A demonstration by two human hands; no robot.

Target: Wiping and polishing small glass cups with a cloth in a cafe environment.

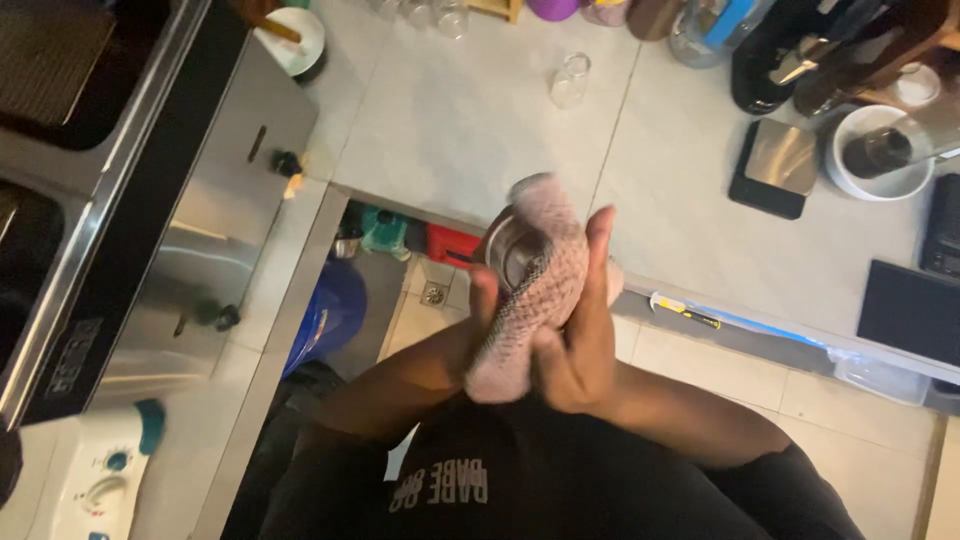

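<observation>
- The right hand point(578, 345) presses a pinkish cloth point(535, 300) around a shiny metal cup point(510, 255), fingers stretched up along the cloth's far side; its grip is clenched on the cloth.
- The left hand point(484, 300) comes in from the other side and is mostly hidden under the cloth (only a thumb or finger shows at the cup's edge), so it looks closed on the cup, though the contact itself cannot be seen.
- The cup is held in the air in front of the person's chest, above the floor and just short of the tabletop point(470, 130) edge, its open mouth tilted toward the camera.
- Judged risk: the cup has nothing under it but tiled floor, and a smooth metal wall inside a loose cloth could slip out if the hidden hand slackens.
- Beyond the grip, on the tabletop, a clear glass point(570, 80) stands alone; far to the right of it lie a small scale point(775, 165) and a white bowl point(880, 155).
- Judged risk: a wide swing of the cloth forward could reach the glass.
</observation>
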